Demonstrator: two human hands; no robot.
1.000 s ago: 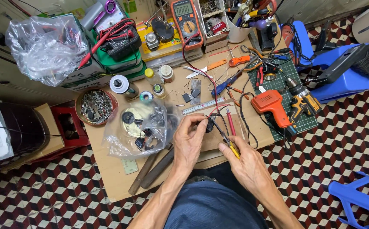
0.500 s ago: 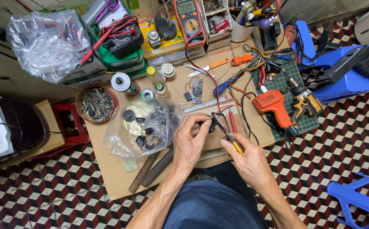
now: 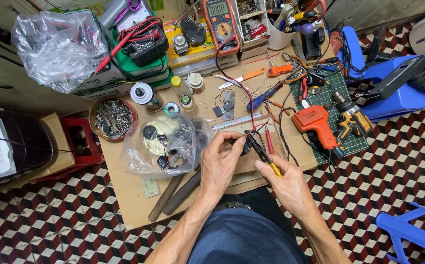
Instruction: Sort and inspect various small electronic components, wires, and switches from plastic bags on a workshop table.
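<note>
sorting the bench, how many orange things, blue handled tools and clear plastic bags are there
orange things: 3, the multimeter, the heat gun and the utility knife
blue handled tools: 1, a screwdriver
clear plastic bags: 2, one by the left hand, one on the boxes
total: 6

Two hands work over the bench: left hand (image 3: pixel 221 164) and right hand (image 3: pixel 287 185). One orange multimeter (image 3: pixel 221 18), one orange glue gun (image 3: pixel 316 124), one cordless drill (image 3: pixel 351 119), one bowl of screws (image 3: pixel 113 117), two clear plastic bags (image 3: pixel 58 46) (image 3: pixel 166 144), one steel ruler (image 3: pixel 236 121).
</note>
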